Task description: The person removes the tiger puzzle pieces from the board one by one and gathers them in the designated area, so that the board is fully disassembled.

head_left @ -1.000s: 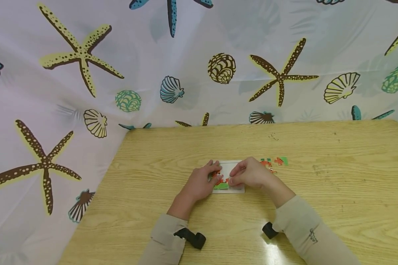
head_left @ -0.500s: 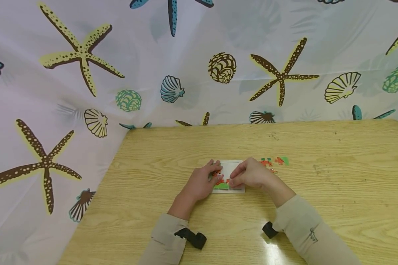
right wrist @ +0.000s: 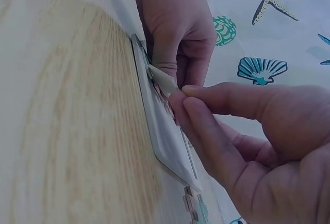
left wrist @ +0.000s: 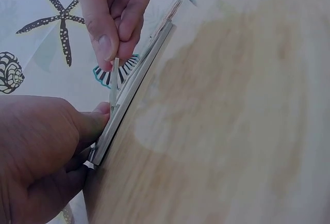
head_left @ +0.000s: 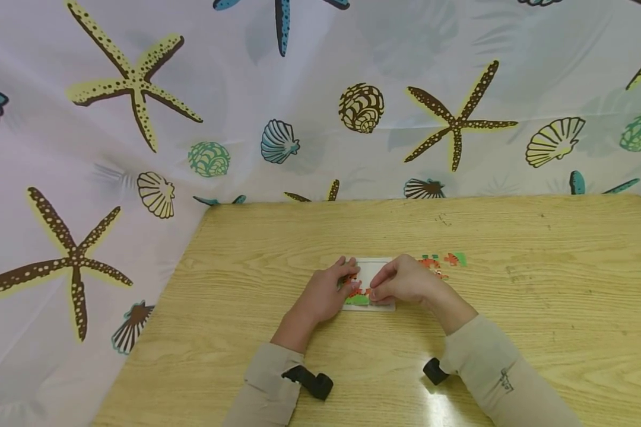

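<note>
A small white-framed jigsaw puzzle tray lies on the table, with orange and green pieces in its left part. My left hand rests on the tray's left side, thumb on the pieces and other fingers along the edge. Between thumb and forefinger, my right hand pinches a puzzle piece. That piece stands tilted, its lower end close to the tray beside my left thumb, as the left wrist view also shows. Its printed face is mostly hidden by my fingers.
Several loose orange and green puzzle pieces lie on the wooden table, just right of the tray and partly behind my right hand. A white cloth printed with starfish and shells hangs at the back and left.
Both hands keep nearly the same place and hold. The whole head view has shifted very slightly.
</note>
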Action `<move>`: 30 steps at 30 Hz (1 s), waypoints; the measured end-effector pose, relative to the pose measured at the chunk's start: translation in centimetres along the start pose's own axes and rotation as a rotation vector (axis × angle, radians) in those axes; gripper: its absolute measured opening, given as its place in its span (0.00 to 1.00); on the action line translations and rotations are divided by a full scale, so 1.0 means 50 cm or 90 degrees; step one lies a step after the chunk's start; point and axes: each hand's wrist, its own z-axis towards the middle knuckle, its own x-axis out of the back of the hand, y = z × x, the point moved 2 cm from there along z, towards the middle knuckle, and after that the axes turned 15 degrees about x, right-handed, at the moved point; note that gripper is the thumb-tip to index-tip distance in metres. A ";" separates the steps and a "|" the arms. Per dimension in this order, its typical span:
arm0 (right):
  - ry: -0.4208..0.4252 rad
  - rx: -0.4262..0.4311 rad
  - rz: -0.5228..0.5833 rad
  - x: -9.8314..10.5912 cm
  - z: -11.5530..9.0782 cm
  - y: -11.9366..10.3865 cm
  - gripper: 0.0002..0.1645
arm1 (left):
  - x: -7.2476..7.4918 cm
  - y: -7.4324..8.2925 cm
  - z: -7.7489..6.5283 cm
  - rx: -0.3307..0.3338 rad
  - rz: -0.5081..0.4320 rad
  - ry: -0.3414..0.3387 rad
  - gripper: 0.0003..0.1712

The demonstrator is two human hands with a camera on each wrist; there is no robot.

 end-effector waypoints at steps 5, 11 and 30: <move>0.027 0.001 -0.001 0.008 -0.005 -0.011 0.08 | 0.003 0.002 0.002 -0.003 0.018 0.000 0.23; 0.000 0.021 -0.014 0.010 -0.008 -0.017 0.10 | 0.003 -0.001 0.003 0.001 0.013 -0.002 0.23; -0.071 0.049 0.020 0.039 -0.015 -0.015 0.12 | 0.003 -0.008 0.005 0.011 -0.041 -0.001 0.24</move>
